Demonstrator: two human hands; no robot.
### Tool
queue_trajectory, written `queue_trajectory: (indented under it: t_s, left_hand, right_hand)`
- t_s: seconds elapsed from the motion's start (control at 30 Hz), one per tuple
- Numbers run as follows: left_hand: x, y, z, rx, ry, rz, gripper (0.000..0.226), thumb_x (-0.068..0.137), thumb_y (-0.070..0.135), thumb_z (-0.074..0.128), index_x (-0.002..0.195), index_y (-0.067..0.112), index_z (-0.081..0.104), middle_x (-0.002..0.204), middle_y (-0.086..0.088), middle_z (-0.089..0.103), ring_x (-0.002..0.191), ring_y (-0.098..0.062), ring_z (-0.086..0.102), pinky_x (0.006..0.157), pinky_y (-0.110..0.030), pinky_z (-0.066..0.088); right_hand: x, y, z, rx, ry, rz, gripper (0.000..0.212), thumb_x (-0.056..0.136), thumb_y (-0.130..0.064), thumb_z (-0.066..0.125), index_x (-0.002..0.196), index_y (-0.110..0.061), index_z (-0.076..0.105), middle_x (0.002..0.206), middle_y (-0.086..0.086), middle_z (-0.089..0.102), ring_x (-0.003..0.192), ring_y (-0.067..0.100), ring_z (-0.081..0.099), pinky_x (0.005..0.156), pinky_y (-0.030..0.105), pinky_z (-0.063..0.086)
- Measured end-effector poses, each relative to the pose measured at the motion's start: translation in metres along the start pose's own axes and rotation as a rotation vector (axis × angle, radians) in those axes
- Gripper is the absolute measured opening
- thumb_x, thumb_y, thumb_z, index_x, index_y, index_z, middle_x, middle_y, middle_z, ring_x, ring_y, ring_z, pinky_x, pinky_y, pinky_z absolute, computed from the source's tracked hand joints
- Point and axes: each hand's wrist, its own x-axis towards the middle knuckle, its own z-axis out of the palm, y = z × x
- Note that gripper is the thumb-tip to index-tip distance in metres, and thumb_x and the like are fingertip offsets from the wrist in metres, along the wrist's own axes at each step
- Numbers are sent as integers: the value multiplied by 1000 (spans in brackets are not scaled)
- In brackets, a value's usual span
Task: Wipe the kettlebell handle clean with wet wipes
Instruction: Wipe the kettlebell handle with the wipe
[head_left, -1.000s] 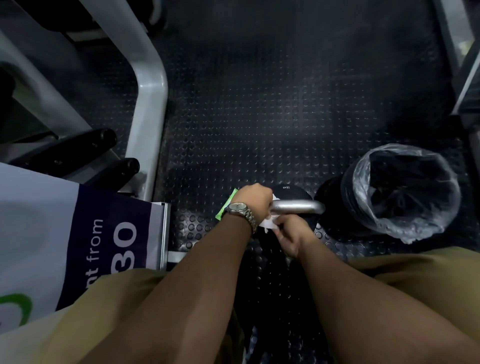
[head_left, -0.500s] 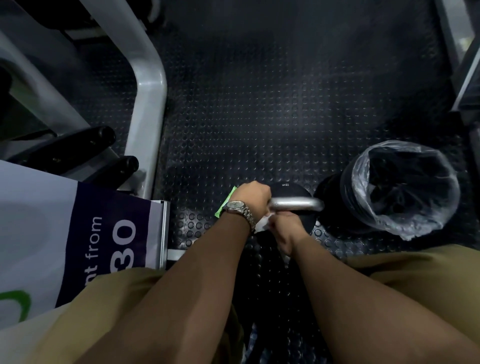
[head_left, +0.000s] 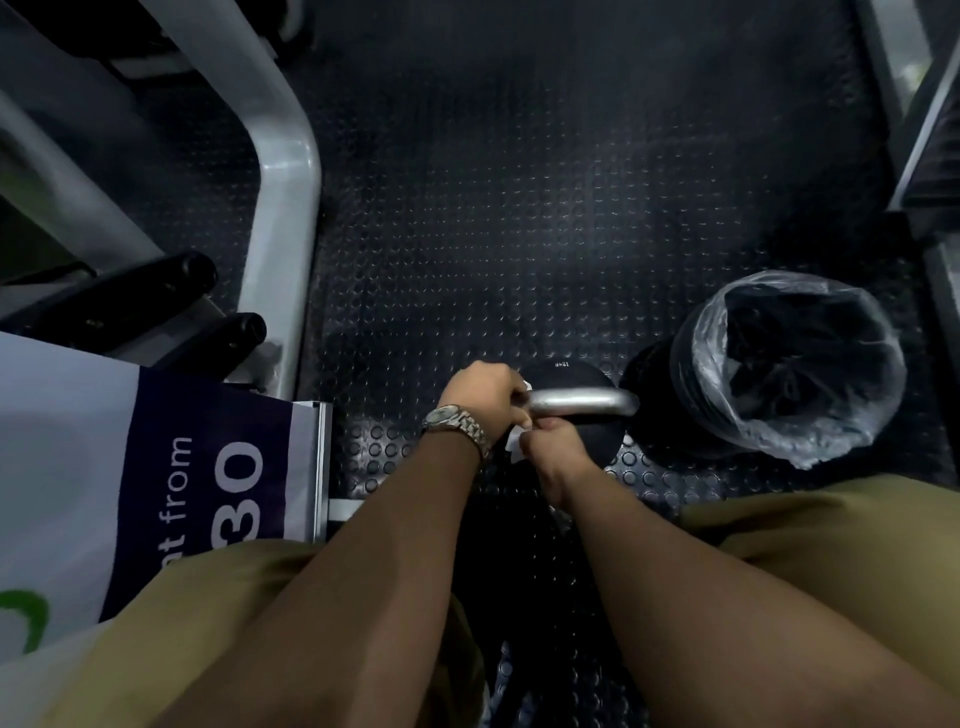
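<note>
A black kettlebell (head_left: 566, 371) stands on the studded rubber floor, its silver handle (head_left: 587, 401) lying crosswise. My left hand (head_left: 485, 392), with a metal watch on the wrist, grips the left end of the handle, and a bit of white wet wipe shows at its knuckles. My right hand (head_left: 553, 447) sits just below the handle, fingers curled, pinching the hanging part of the wet wipe (head_left: 513, 446). The right half of the handle is bare.
A black bin lined with clear plastic (head_left: 696, 353) stands just right of the kettlebell. A white machine frame (head_left: 283, 208) with black roller pads (head_left: 156, 286) rises at the left. A printed banner (head_left: 156, 467) lies at the lower left.
My right hand has moved up to the handle, close under my left hand. The green packet edge seen beside my left wrist no longer shows.
</note>
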Motion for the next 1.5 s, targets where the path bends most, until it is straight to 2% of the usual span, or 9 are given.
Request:
queue_trajectory:
  t_s: [0.1, 0.23, 0.37, 0.57, 0.77, 0.87, 1.07, 1.27, 1.5]
  left_hand:
    - [-3, -5, 1, -59, 27, -21, 41, 75, 39, 87, 113, 29, 77, 107, 5, 77, 101, -17, 70, 92, -34, 57]
    - [-5, -12, -5, -117, -19, 8, 37, 78, 30, 86, 114, 27, 78, 110, 5, 77, 105, -14, 69, 97, -35, 55]
    - [-2, -17, -7, -145, -25, 36, 37, 78, 26, 86, 114, 27, 79, 111, 7, 77, 106, -11, 67, 98, -30, 52]
    - [-2, -20, -2, -157, 1, -1, 32, 76, 30, 87, 107, 25, 81, 102, 6, 78, 97, -9, 68, 89, -25, 53]
    - [-1, -17, -3, -128, -10, -6, 30, 77, 31, 87, 106, 27, 80, 99, 6, 77, 95, -12, 68, 89, -29, 55]
    - [1, -18, -3, -127, -22, -13, 32, 77, 31, 87, 108, 25, 80, 101, 6, 77, 96, -12, 67, 88, -27, 54]
    - [-1, -17, -2, -104, -24, -10, 25, 79, 31, 85, 104, 27, 81, 96, 6, 77, 93, -13, 68, 87, -32, 57]
    - [-3, -15, -2, -93, -22, -26, 27, 79, 33, 84, 105, 26, 80, 95, 4, 76, 92, -15, 68, 86, -34, 57]
    - [-7, -13, -1, -94, 1, -48, 27, 79, 33, 84, 105, 27, 80, 97, 4, 77, 94, -16, 69, 88, -33, 58]
  right_hand:
    - [-1, 0, 4, -84, 16, -64, 29, 98, 1, 50, 80, -19, 63, 64, 2, 63, 54, 14, 55, 50, 21, 43]
    - [-6, -7, -6, 127, 28, -4, 28, 95, 11, 52, 89, -10, 70, 75, 13, 69, 69, 28, 65, 56, 29, 56]
    - [-5, -10, -15, 277, 63, 78, 36, 87, 18, 42, 96, -7, 67, 81, 12, 67, 67, 21, 64, 46, 24, 54]
    - [-9, -5, 4, -21, -12, -28, 31, 84, 12, 51, 78, -14, 67, 60, 9, 57, 51, 21, 51, 52, 28, 42]
    - [-5, -8, -15, 304, 36, 80, 36, 85, 17, 43, 98, -7, 66, 91, 12, 66, 87, 22, 64, 60, 23, 59]
    - [-4, -8, -20, 354, 66, 98, 34, 86, 16, 41, 95, -8, 64, 83, 9, 61, 74, 19, 61, 56, 25, 60]
    - [-5, -5, 4, -98, -26, -80, 24, 98, 2, 52, 100, -15, 70, 76, 7, 66, 59, 19, 60, 46, 20, 45]
    - [-11, -11, -17, 192, 22, 61, 34, 90, 16, 43, 87, -10, 65, 70, 11, 61, 59, 21, 58, 50, 27, 52]
    - [-8, 1, 9, -115, -18, -78, 28, 95, -6, 56, 118, -16, 69, 94, 12, 74, 82, 28, 71, 66, 34, 58]
